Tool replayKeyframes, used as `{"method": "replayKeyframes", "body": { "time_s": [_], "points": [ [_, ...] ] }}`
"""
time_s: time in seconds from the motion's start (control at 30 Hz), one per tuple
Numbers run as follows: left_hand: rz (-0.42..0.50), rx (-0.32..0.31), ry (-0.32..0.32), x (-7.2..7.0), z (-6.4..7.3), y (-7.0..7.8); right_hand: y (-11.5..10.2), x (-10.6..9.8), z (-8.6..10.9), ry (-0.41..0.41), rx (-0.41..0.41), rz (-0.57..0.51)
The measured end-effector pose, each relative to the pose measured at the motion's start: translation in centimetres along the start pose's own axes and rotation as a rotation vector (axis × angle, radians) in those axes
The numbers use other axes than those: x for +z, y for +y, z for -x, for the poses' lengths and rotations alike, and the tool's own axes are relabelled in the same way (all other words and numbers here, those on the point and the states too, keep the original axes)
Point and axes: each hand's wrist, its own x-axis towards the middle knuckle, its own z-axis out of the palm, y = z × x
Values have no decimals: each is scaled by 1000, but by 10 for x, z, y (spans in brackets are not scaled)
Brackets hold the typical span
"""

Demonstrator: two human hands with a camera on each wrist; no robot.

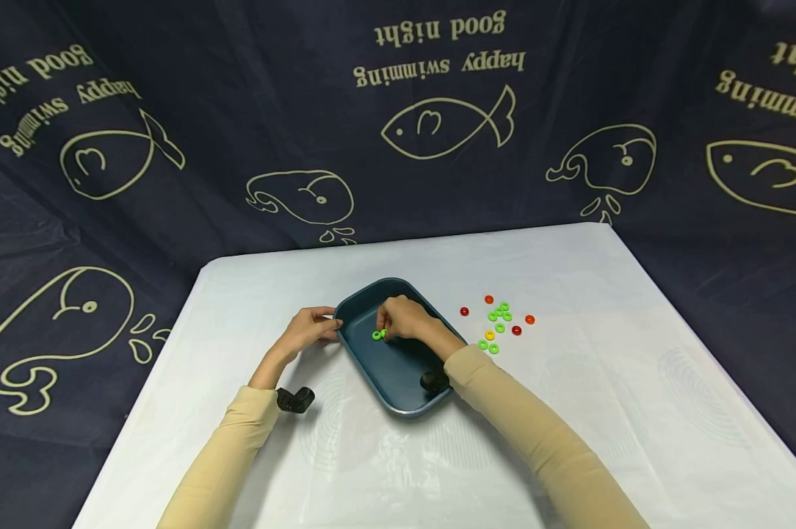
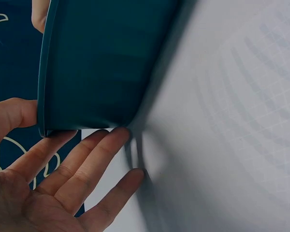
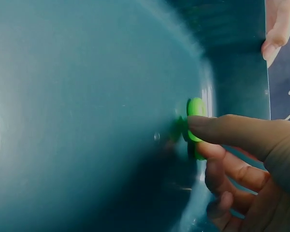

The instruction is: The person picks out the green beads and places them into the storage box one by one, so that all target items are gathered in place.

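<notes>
A dark blue-green rectangular tray point(image 1: 398, 375) with raised walls sits on the table at an angle. At its left corner my left hand point(image 1: 308, 327) grips the rim, thumb on the edge and fingers against the outer wall point(image 2: 101, 63). Inside the tray my right hand point(image 1: 403, 317) reaches down to the floor. Its thumb and index finger pinch a small green ring point(image 3: 196, 106) low over the tray floor, partly hidden by the thumb. Another green ring point(image 1: 376, 335) lies right beside those fingertips.
Right of the tray lie several green rings point(image 1: 500, 328) with a yellow ring point(image 1: 489, 335), red rings point(image 1: 464, 311) and orange rings point(image 1: 529, 319) among them. A white cloth covers the table point(image 1: 570, 441). A dark curtain point(image 1: 292, 110) with fish drawings hangs behind.
</notes>
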Motion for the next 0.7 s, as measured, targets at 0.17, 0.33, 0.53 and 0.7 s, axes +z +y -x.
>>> {"method": "replayKeyframes", "body": {
  "time_s": [0.17, 0.33, 0.53, 0.7],
  "points": [
    [14, -4, -8, 0, 1, 1, 1, 0, 0, -37, 11, 6],
    [19, -4, -11, 0, 2, 2, 1, 0, -1, -51, 27, 16],
    [20, 0, -15, 0, -4, -4, 2, -4, 0, -43, 11, 15],
    [57, -1, -16, 0, -18, -23, 2, -11, 4, -15, -17, -12]
  ]
}}
